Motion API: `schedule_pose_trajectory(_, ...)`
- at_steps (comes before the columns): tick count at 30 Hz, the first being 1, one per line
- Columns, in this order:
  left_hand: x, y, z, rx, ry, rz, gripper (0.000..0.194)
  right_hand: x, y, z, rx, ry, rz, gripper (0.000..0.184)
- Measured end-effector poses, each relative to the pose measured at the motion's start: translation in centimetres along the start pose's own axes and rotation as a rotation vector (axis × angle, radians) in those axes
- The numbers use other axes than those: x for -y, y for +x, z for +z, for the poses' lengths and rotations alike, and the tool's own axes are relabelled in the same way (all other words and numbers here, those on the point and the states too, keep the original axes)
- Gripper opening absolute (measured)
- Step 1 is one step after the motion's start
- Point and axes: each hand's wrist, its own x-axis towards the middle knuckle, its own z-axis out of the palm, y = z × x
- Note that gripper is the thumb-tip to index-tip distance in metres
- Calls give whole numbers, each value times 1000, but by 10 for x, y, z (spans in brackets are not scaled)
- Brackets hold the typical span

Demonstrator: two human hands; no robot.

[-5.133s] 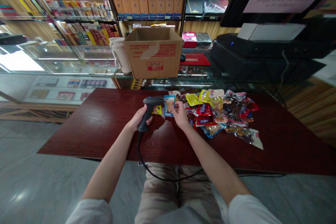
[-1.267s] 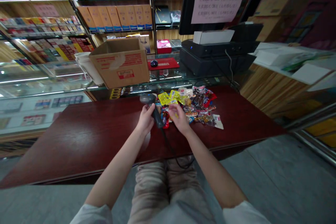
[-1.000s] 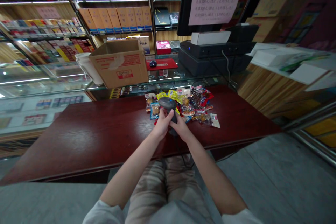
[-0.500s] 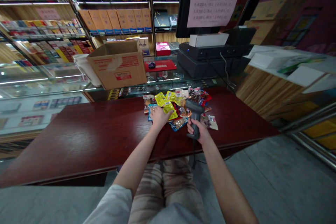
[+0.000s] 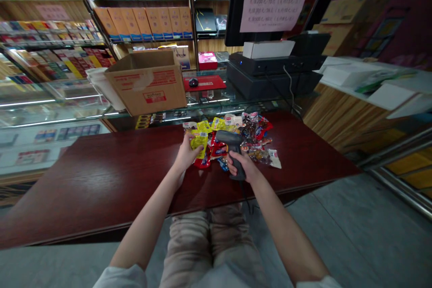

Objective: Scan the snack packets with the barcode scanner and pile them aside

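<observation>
My left hand (image 5: pixel 186 152) grips a yellow snack packet (image 5: pixel 199 142) by its left side, holding it up over the pile. In my right hand (image 5: pixel 242 166) is a dark grey barcode scanner (image 5: pixel 229 137), held by its handle with the head pointing left toward the yellow packet. Around and beneath them lies a heap of small snack packets, among them a red one (image 5: pixel 203 162), another yellow one (image 5: pixel 218 123) and a clear one with a white end (image 5: pixel 274 158). My right hand and the scanner hide part of the heap.
The heap rests on a dark red wooden table (image 5: pixel 135 166). Behind it stand an open cardboard box (image 5: pixel 148 85), a mouse (image 5: pixel 193 82) on a red mat, and a monitor bearing a paper notice (image 5: pixel 275 0). The scanner's cable (image 5: pixel 245 195) hangs over the table's front edge.
My left hand has closed on a yellow packet and lifted it, moving slightly left. The scanner has moved left toward it. The red packet beneath now shows.
</observation>
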Motion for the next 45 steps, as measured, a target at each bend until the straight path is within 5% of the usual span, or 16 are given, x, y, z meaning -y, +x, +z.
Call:
schedule_pose_trajectory(6,15,-21,-14,-87,113,3,37,-20,17,23,64,-7,106,35)
schedule_pose_trajectory(25,10,-28,-23,-74,208,-39,37,-27,15,19,28,-31,127,29)
schedule_pose_trajectory(29,19,-19,-51,-94,355,-162,38,-24,10,15,21,21,80,30)
schedule_pose_trajectory(39,91,-10,-171,-202,863,-448,54,-22,5,9,-36,76,22,30)
schedule_pose_trajectory(42,89,-12,-179,-345,897,-462,56,-21,5,10,-41,66,29,33)
schedule_pose_trajectory(45,68,-5,-155,-438,889,-324,53,-21,5,10,-60,58,33,33)
